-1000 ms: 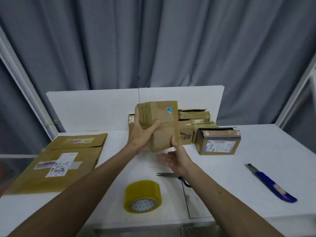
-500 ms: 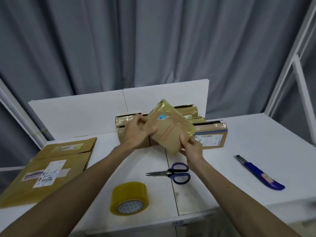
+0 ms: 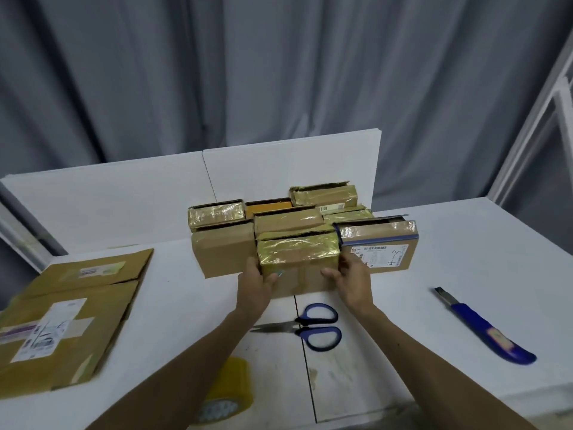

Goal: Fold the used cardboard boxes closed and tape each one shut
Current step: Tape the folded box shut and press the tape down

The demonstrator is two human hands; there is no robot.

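Two hands hold one taped box (image 3: 297, 262) between them, at the front of a group of boxes on the white bench (image 3: 465, 274). The left hand (image 3: 252, 285) grips the left side of the box, with its thumb on the front face. The right hand (image 3: 352, 282) grips the right side in the same way. The fingers behind the box are hidden. I cannot tell if the box rests on the bench or is just above it. Its top is covered with shiny tape. It is just beside a plain box (image 3: 223, 256) at the left and a labelled box (image 3: 383, 252) at the right. A stack (image 3: 288, 220) of more taped boxes is behind it. Scissors (image 3: 313, 328) with blue handles lie near the hands, toward the person. A tape roll (image 3: 231, 389) is at the near edge, partly hidden by the left forearm. A blue knife (image 3: 486, 333) lies well apart at the right, and flat cardboard (image 3: 68, 315) lies at the left.
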